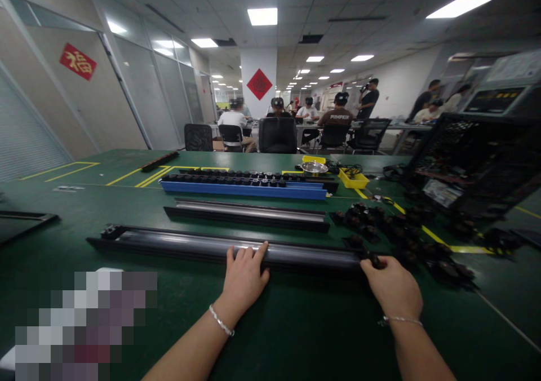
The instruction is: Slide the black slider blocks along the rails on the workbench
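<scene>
A long black channel-shaped rail [190,247] lies across the green table in front of me. My left hand [247,274] rests on its near edge around the middle, fingers spread and holding nothing. At the rail's right end, my right hand [393,285] is closed in a pinch on a small black part [377,261], mostly hidden by the fingers. One black block [110,231] sits inside the rail's left end. Just beyond lies a shorter dark rail [249,215]. Many loose black parts [406,234] are heaped to the right of my right hand.
Farther back stands a blue rail [240,189] filled with a row of black pieces. A yellow tray [353,178] and a metal dish [314,168] are behind it. An open black computer case [469,161] stands at right. People sit at tables beyond.
</scene>
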Tool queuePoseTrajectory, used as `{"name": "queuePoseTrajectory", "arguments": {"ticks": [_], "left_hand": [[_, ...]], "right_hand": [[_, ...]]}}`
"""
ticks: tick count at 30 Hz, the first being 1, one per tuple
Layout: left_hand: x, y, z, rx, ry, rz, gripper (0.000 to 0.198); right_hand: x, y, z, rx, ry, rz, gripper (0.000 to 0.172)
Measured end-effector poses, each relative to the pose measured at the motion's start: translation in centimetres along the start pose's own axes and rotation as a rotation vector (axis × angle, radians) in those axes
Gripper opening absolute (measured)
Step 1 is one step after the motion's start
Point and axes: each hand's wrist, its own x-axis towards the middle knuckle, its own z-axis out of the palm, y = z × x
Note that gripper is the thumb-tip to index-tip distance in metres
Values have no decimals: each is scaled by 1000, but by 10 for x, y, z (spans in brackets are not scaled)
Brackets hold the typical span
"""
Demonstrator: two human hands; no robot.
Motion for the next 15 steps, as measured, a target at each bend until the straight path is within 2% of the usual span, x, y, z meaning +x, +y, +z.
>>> {"name": "queuePoseTrajectory", "arguments": {"ticks": [7,15], "left_hand": [[0,0,-1,-3,-31,-6,56],[0,0,0,0,9,10,56]], "right_hand": [[2,2,-3,7,18,40,42],[11,13,-2,-14,-57,-23,43]]}}
